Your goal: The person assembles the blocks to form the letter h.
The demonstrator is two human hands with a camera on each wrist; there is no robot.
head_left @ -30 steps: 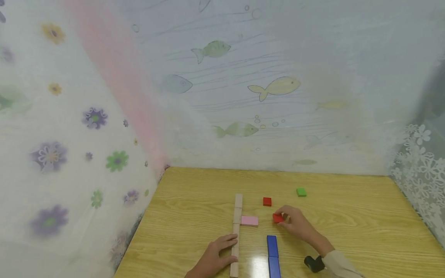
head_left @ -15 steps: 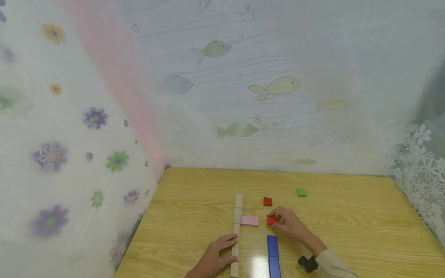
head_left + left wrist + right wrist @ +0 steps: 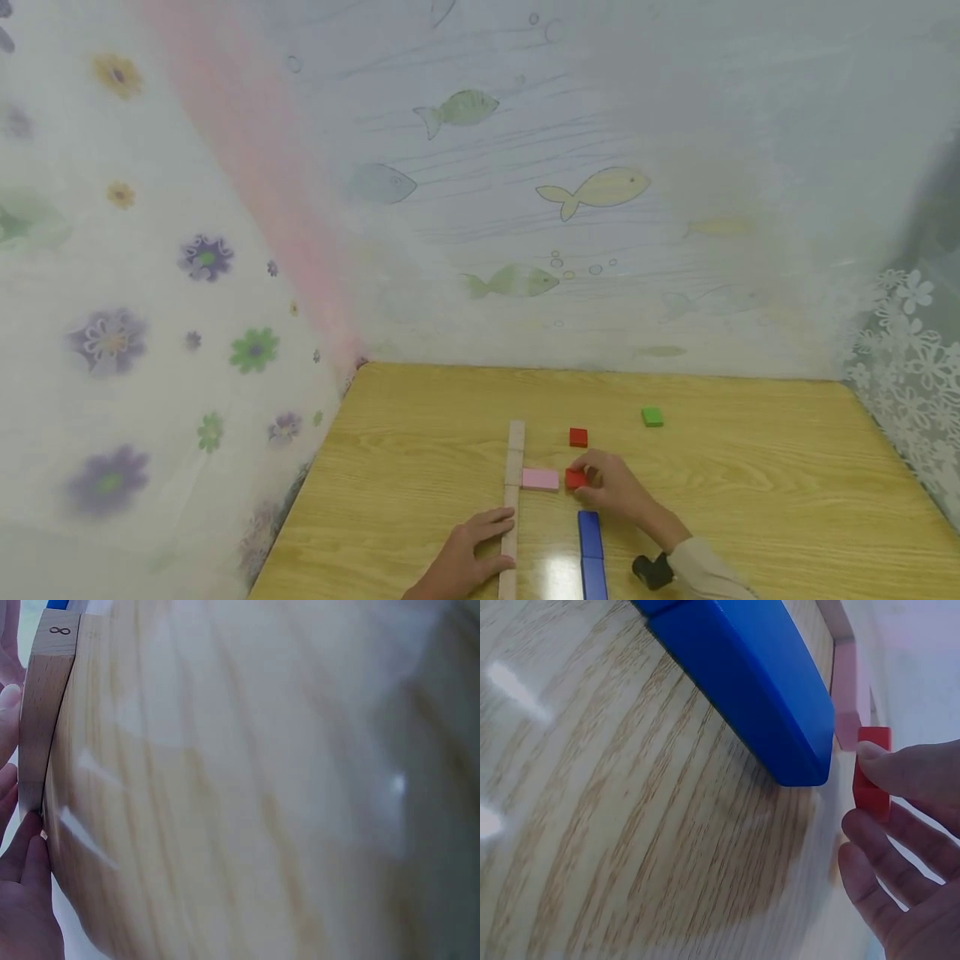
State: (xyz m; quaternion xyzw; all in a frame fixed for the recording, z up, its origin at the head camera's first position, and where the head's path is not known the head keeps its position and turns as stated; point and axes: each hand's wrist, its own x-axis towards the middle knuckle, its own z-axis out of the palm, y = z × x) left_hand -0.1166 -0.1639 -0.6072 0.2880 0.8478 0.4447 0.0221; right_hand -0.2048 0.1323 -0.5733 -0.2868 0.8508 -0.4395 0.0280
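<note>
A red square block (image 3: 573,479) is pinched between the thumb and fingers of my right hand (image 3: 618,492). It lies a small gap to the right of a pink block (image 3: 541,479), whose left end meets a row of plain wooden blocks (image 3: 515,462). Outstretched fingers of my left hand (image 3: 465,557) rest on the lower part of that row, the thumb across it nearer to me. In the left wrist view, one wooden block's end (image 3: 54,631) bears a mark like an 8. Two blue blocks (image 3: 590,533) stand end to end below my right hand.
Another red block (image 3: 578,437) lies beyond my right hand, and a green block (image 3: 652,417) farther right. A dark object (image 3: 651,572) sits at my right wrist. Cloth with printed fish (image 3: 510,281) hangs behind the wooden table (image 3: 750,467).
My right hand has moved left with the red block, bringing it close to the pink block. The left hand and the wooden row have stayed in place.
</note>
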